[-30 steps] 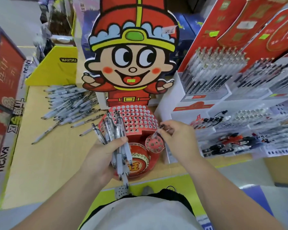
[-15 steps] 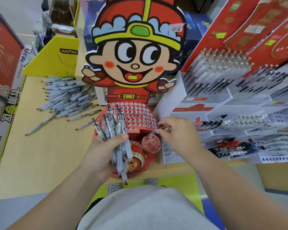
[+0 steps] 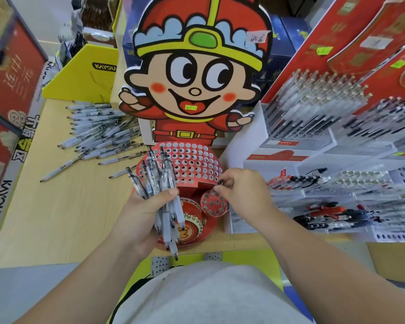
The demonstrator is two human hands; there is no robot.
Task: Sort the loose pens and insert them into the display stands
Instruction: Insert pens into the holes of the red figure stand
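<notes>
L hand (image 3: 145, 213) is wrapped tight round a fat bundle of pens (image 3: 160, 183), clear barrels, clicker ends fanned up, tips pointing down toward the person's body. It's held right in front of the red display stand (image 3: 192, 160), whose curved top is full of round holes. R hand (image 3: 241, 190) sits just beside it, apart from the L, thumb & forefinger pinching one pen (image 3: 220, 182). Only its dark end shows (rest is hidden behind the fingers). That pen is at the top edge of the small round holed disc (image 3: 213, 203), low on the stand's front. Can't tell if it's in a hole.

Back left on the wooden table (image 3: 63, 206): a loose pile of pens (image 3: 98, 134), a few strays nearer. A big cartoon cutout (image 3: 194, 85) rises behind the stand, w/ white racks of pens (image 3: 313, 108) on the right.
</notes>
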